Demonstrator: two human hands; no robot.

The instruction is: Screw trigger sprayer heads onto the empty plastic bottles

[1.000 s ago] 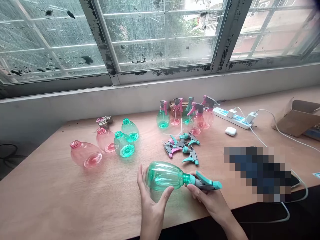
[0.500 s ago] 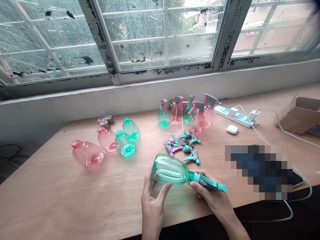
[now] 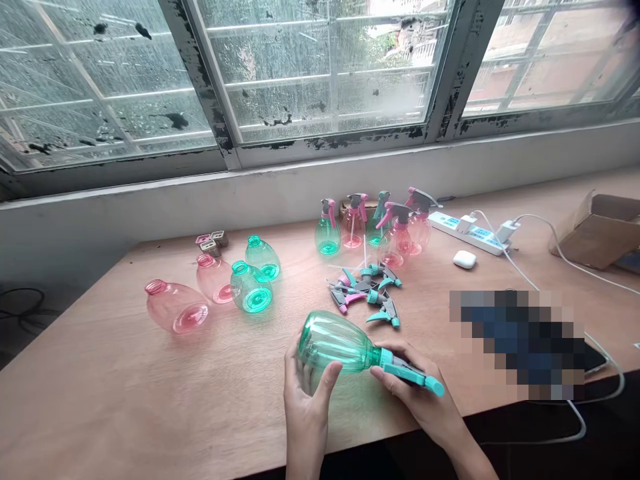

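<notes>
A clear green spray bottle [image 3: 335, 341] lies tilted on its side between my hands, above the near table. My left hand [image 3: 309, 393] is wrapped round the bottle's base, its thumb on the near side. At the neck, my right hand [image 3: 413, 383] grips the turquoise and grey spray head [image 3: 407, 371], which sits on the bottle's mouth; some of its fingers are hidden behind it. Just beyond the bottle lies a pile of loose spray heads [image 3: 370, 290], turquoise, pink and grey. Open-necked green bottles [image 3: 251, 293] and pink bottles [image 3: 177, 308] rest to the left.
Several bottles with spray heads fitted [image 3: 395, 243] stand near the wall. Right of them are a white power strip [image 3: 470, 233], a white earphone case [image 3: 465, 259], cables and a cardboard box [image 3: 597, 230]. Small blocks [image 3: 210, 248] lie back left; a blurred-out item [image 3: 520, 343] lies right.
Both hands have moved slightly left and down together with the spray bottle. The spray head has turned a little in my right hand. The other things stay put.
</notes>
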